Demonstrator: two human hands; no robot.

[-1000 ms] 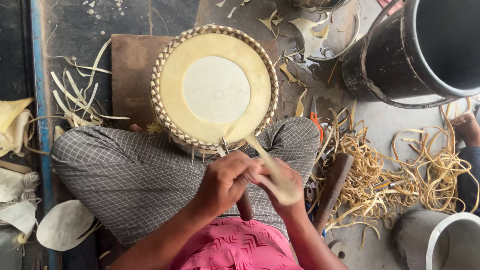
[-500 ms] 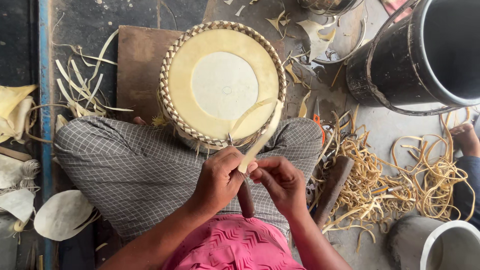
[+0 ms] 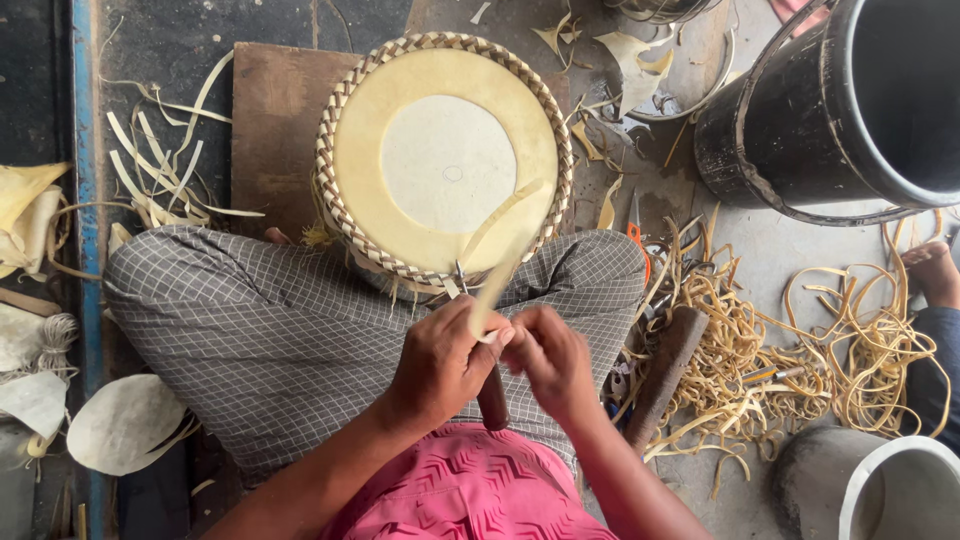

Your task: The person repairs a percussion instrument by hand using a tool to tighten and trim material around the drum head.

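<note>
Head view: the person sits cross-legged on the floor [image 3: 790, 250] in a grey checked cloth [image 3: 250, 330]. A round woven basket [image 3: 443, 158], pale disc uppermost, rests against the knees on a brown board [image 3: 275, 130]. The left hand [image 3: 440, 365] has its fingers closed around a brown-handled knife [image 3: 492, 398], whose handle projects below the fist. The right hand [image 3: 550, 362], just beside it and touching it, has its fingers pinched together on a pale strip [image 3: 500, 262]. The strip rises from between the hands and curves over the basket rim. Loose strips [image 3: 800, 350] lie in a heap to the person's right, a black bucket [image 3: 840, 110] beyond them
</note>
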